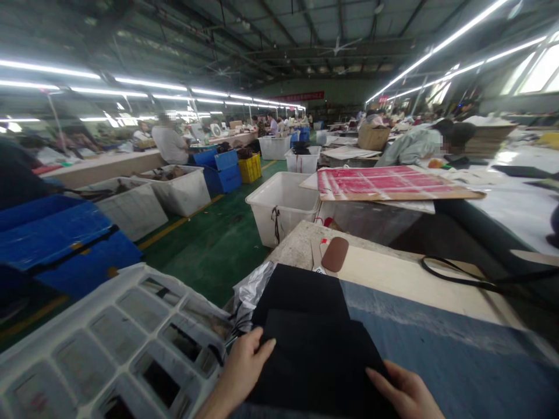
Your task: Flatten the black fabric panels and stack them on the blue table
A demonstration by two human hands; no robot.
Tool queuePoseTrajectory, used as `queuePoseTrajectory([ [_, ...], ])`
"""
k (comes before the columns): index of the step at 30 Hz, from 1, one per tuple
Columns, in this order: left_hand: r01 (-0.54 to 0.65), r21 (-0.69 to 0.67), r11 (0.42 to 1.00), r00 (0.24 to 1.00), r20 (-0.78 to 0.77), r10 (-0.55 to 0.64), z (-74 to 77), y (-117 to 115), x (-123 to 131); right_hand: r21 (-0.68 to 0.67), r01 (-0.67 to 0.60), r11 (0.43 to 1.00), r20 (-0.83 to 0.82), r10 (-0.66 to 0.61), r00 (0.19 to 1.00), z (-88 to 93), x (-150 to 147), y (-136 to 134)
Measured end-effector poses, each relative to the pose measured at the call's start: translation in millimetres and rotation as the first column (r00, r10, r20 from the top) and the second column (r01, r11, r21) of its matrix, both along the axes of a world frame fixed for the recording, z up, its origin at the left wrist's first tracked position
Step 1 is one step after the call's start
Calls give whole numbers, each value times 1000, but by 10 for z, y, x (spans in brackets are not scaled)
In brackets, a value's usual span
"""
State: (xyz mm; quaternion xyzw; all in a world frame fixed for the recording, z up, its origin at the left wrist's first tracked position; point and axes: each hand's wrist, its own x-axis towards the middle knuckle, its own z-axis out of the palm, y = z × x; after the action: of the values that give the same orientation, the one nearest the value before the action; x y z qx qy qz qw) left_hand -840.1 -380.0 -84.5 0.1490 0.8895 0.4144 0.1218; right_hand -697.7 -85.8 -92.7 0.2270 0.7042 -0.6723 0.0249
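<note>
Both of my hands hold a flat black sheet [312,361] by its opposite side edges, low in the view. My left hand [244,364] is closed on the left edge, thumb on top. On the right edge, my right hand [404,387] pinches with the thumb over the sheet and the fingers partly hidden below. Just beyond lies another black sheet [301,288], partly covered by the held one. Whether the held piece is one layer or a stack I cannot tell. Under them spreads a blue-grey work surface [437,349].
A brown rounded piece [335,255] lies on a pale board [384,270] behind the sheets. To the left stands a white plastic crate [117,326] with openings. Beyond are a white bin [283,203], a red-topped board [384,183] and a blue bin [61,244]. Several people work farther off.
</note>
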Motion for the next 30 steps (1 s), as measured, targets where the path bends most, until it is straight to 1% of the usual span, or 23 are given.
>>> queuePoseTrajectory([
  [2,22,-79,997,999,-34,-25,75,100,-346,-62,13,998,8,-12,1000,13,-272,4],
  [4,15,-200,980,998,-56,-27,90,203,-652,-47,59,997,42,-58,997,-43,-531,7],
  [6,-11,-287,958,998,-68,-9,56,292,-889,19,70,997,89,-72,993,-124,-753,15],
  [9,-56,-341,938,996,-79,31,-50,371,-1095,188,49,981,148,-77,986,-233,-967,39],
  [11,-82,-372,925,995,-89,52,-127,381,-1151,276,34,961,175,-85,981,-297,-1024,61],
  [12,-91,-382,920,994,-97,59,-160,376,-1164,297,26,954,180,-83,980,-329,-1033,72],
  [15,-108,-392,914,991,-118,66,-224,349,-1177,316,17,949,181,-77,980,-425,-1022,98],
  [20,-138,-391,910,987,-127,95,-258,322,-1199,327,3,945,184,-67,981,-548,-1010,103],
  [25,-166,-383,909,983,-138,121,-285,322,-1230,382,20,924,156,-86,984,-554,-1019,77],
  [30,-183,-381,906,980,-140,139,-318,323,-1258,375,20,927,170,-90,981,-539,-1016,65],
])
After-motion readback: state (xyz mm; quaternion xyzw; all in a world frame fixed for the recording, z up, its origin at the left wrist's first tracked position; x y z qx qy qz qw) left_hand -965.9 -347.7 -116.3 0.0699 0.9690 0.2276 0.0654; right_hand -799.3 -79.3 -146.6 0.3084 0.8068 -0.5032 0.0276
